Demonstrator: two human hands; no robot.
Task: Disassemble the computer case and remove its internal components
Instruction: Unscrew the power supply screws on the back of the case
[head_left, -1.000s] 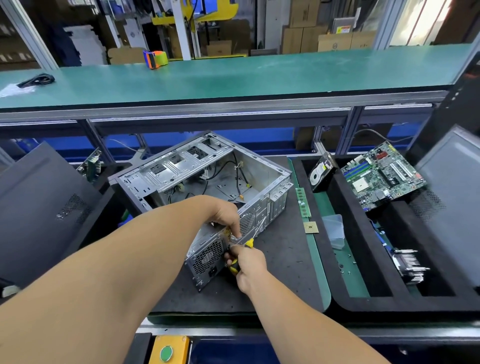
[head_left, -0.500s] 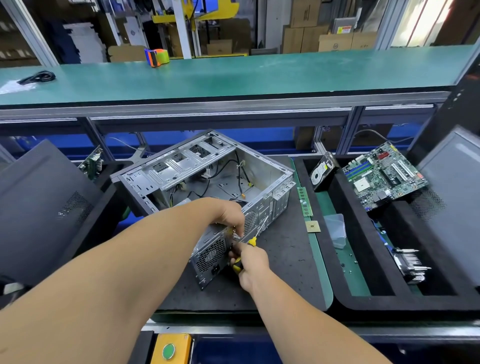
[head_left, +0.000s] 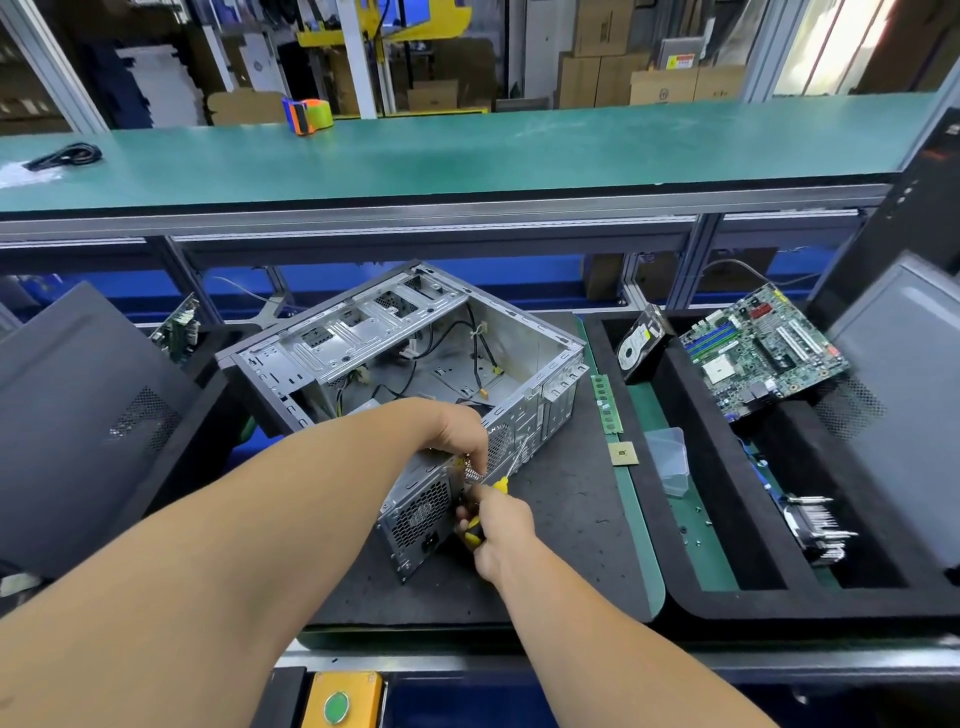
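The computer case (head_left: 415, 358) lies on its side, open side up, on the black mat (head_left: 571, 519) at the centre of the table (head_left: 467, 660). Its rear panel faces near-right. The power supply (head_left: 421, 512) is still seated in the near corner.

The right hand (head_left: 496, 525) is wrapped around the yellow-and-black handle of a screwdriver (head_left: 488, 506), whose shaft runs up and to the right against the rear panel. The left hand (head_left: 460, 431) is curled over the top edge of the rear panel; whether its fingertips pinch a screw or only steady the panel cannot be told.

Hazards from this position, as judged:

1. Tip slip. The shaft lies at a shallow angle to the panel. If the tip rides out of the screw head, it may strip the head or strike the left hand, which lies just beside the shaft.
2. Case shift. The case rests on one side wall only. Side load from the screwdriver could slide or rotate it on the mat if the left hand relaxes.
3. Lost screw. A freed screw may drop into the case among the loose cables (head_left: 472, 358) or roll off the mat.
4. Power supply drop. With its last fastener out, the unit may sag and pull its cables.
5. Sheet-metal edge. The left hand bears on a cut edge, so heavy pressure risks a cut.
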